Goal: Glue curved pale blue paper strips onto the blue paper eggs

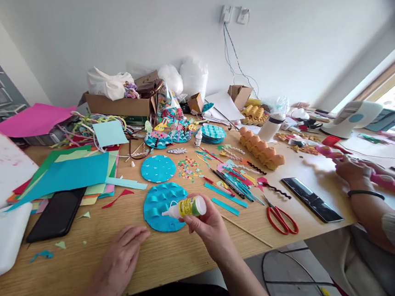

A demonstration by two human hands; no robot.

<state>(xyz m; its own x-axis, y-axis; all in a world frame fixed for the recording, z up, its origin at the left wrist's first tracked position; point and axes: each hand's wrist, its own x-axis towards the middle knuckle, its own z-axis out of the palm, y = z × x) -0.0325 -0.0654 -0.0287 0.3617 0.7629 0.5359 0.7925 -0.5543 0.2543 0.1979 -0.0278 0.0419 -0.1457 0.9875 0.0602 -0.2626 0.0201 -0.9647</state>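
Observation:
My right hand [207,227] grips a small glue bottle [190,207] with a yellow-green label, its white nozzle pointing left. Under the bottle lies a blue paper disc [160,197] with rows of curled blue strips standing on it; part of it is hidden by the bottle. My left hand [120,256] rests on the table with fingers stretched out, near the disc's lower left edge, and holds nothing. Just beyond sits another blue disc [158,168] with small pale marks. Loose blue strips [225,206] lie to the right of my right hand.
Red-handled scissors [282,219] and a wooden stick [246,231] lie to the right. Coloured paper sheets [68,175] and a black phone [56,215] are at left. Confetti [188,168] and an egg carton [261,149] lie farther back. Another person's hands [353,173] work at far right.

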